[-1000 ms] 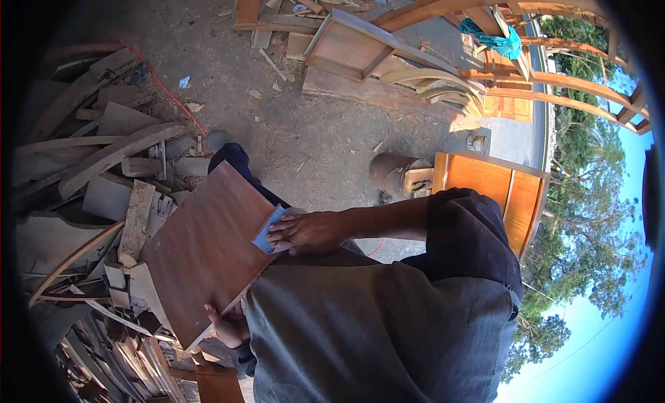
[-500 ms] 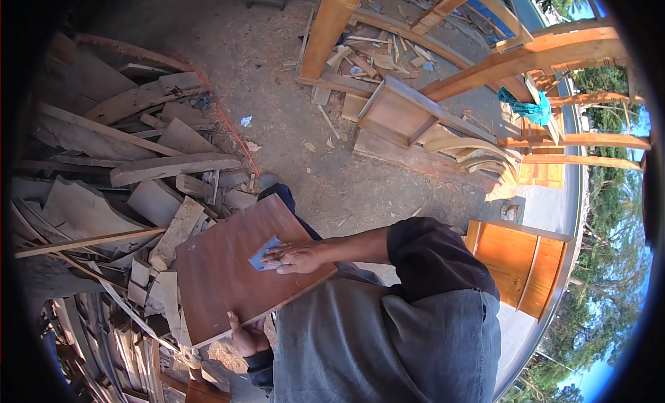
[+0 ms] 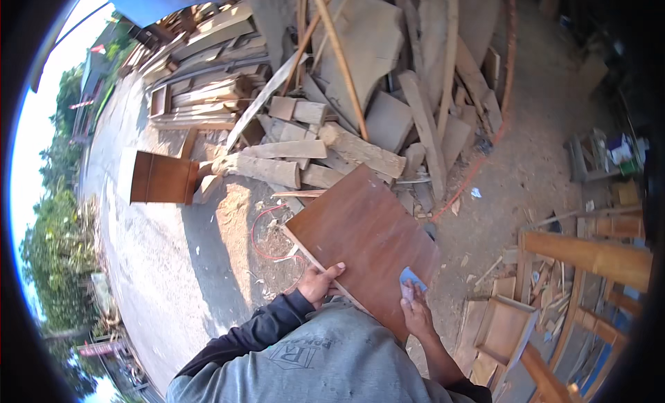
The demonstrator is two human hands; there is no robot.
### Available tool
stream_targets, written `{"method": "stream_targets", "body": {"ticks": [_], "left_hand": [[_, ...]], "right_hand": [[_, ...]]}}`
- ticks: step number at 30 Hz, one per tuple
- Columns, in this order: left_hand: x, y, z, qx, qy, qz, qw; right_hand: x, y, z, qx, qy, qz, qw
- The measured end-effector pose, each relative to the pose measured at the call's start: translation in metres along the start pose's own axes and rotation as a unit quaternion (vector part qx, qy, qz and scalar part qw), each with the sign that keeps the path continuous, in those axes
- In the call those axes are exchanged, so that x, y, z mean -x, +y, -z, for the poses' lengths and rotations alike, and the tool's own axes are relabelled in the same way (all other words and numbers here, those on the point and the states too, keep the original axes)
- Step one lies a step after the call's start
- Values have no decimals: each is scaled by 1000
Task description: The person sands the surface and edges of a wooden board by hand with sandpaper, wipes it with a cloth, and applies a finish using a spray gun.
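A flat reddish-brown wooden panel [image 3: 360,240] lies tilted in front of my body. My left hand [image 3: 320,284] grips its near-left edge, thumb on top and the other fingers partly hidden beneath. Near the panel's right edge, my right hand [image 3: 417,313] holds a folded piece of blue sandpaper [image 3: 413,277] against the upper face. What supports the panel from below is hidden.
Beyond the panel rises a heap of wood offcuts and slabs [image 3: 360,49]. An orange cord [image 3: 478,169] runs along the ground beside it. A brown wooden box [image 3: 163,178] stands at left. At right are a shallow wooden tray [image 3: 506,328] and wooden frames [image 3: 589,257].
The view has swung left, so the panel appears turned and the wood heap is now straight ahead. My right hand has slid the sandpaper toward the panel's right edge. My left hand still grips the panel.
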State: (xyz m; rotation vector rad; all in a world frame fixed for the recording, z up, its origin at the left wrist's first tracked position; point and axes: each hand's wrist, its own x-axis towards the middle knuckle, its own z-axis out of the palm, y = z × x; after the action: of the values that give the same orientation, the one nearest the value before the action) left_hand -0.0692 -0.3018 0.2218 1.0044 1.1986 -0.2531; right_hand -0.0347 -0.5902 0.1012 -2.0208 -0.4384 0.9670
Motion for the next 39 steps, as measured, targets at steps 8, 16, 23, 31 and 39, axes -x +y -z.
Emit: {"method": "stream_targets", "body": {"ticks": [8, 16, 23, 31, 39], "left_hand": [[-17, -27, 23, 92, -15, 2, 996], [-5, -27, 20, 180, -7, 38, 983], [-8, -53, 16, 171, 49, -26, 984], [-10, -66, 18, 235, 66, -51, 968], [30, -67, 19, 258, 57, -46, 963]], "right_hand": [[-188, -13, -35, 82, -59, -33, 994], [-288, 17, -45, 134, -104, 41, 985], [-261, -155, -97, 92, -290, 180, 935], [-262, -153, -132, 45, -414, 125, 901], [-315, -89, -128, 200, -329, 71, 920]]}}
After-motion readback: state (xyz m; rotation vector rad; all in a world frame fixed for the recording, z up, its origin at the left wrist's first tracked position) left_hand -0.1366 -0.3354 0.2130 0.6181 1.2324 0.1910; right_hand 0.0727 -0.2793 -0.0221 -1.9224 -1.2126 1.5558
